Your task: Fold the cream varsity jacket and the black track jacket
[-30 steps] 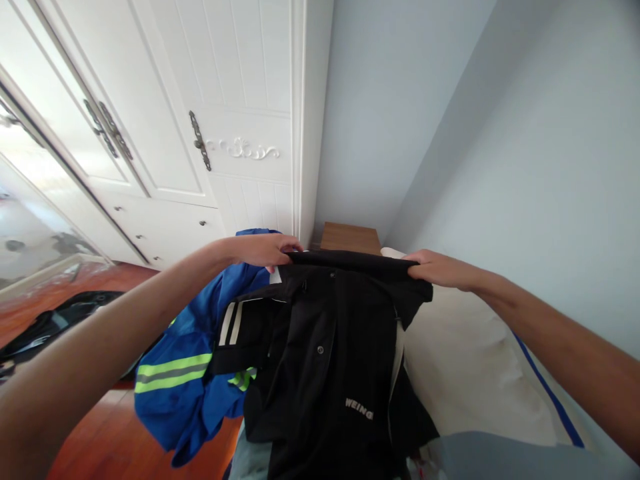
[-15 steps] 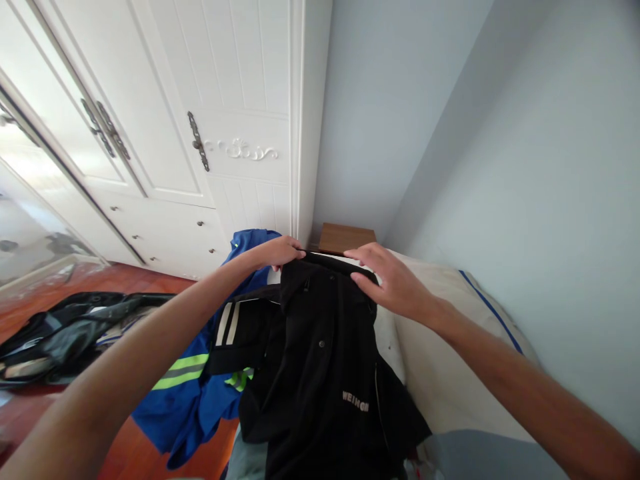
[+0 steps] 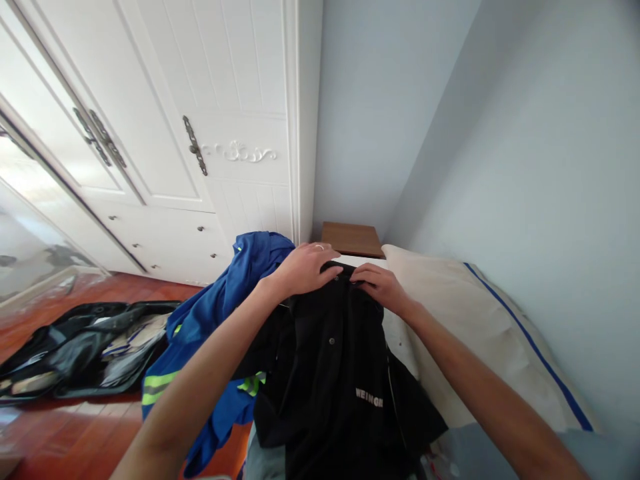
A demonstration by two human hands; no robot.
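**Head view: black jacket, collar edge handled with both hands**

Surface and room: The black jacket (image 3: 320,393) is laid front up in the lower middle of the view; what lies directly beneath it is mostly covered and cannot be identified. Just to its right, a cream pillow-like item (image 3: 480,333) is placed, and a grey-blue surface (image 3: 475,460) is exposed along the lower edge. Beyond the collar (image 3: 345,268), a brown wooden top (image 3: 353,240) is set against the pale blue-grey wall (image 3: 540,167). The left side is occupied by a white wardrobe (image 3: 240,73), fitted with dark ornate handles (image 3: 194,147) and, lower down, small drawer knobs. On the glossy red-brown floor (image 3: 85,433), an open suitcase (image 3: 100,391) is noted, filled with rumpled cloth.

Materials and shapes: The jacket is made of matte, softly creased fabric; the front is marked by a round snap button (image 3: 332,341) and pale lettering (image 3: 369,398), the last characters unclear. A blue garment (image 3: 215,303) is bunched beside it, crossed by lime and grey bands. The cream cover is lightly wrinkled and crossed by one blue stripe.

Grip: The left hand (image 3: 303,268) is set at the collar, thumb and fingers parted; whether cloth is pinched cannot be told. The collar edge is gripped in the curled fingers of the right hand (image 3: 383,287).
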